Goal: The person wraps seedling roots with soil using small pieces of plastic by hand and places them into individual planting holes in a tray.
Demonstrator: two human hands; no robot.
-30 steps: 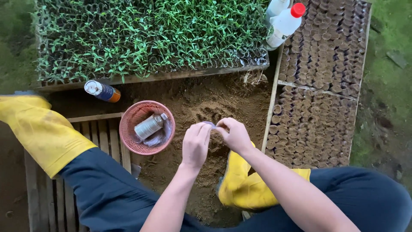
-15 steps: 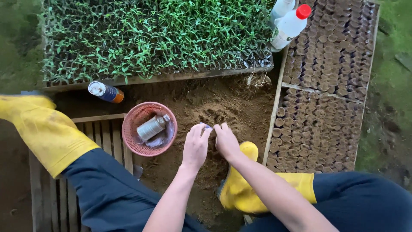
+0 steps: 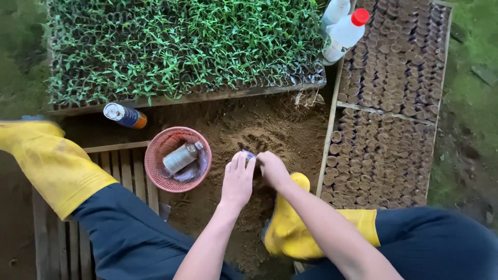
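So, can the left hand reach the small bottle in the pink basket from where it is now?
Probably yes. The left hand is over the soil, just right of the pink basket. The small bottle lies uncovered in it, with nothing in between. But both hands seem to hold a small pot, so the fingers are busy.

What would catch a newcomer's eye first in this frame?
Probably the bright yellow boots, one at the left edge and one by the right knee, and the dense green seedlings across the top. In the middle, the left hand and right hand meet over a mound of loose soil, pinching a small pale thing too hidden to identify. A pink basket holding a bottle sits just left of them.
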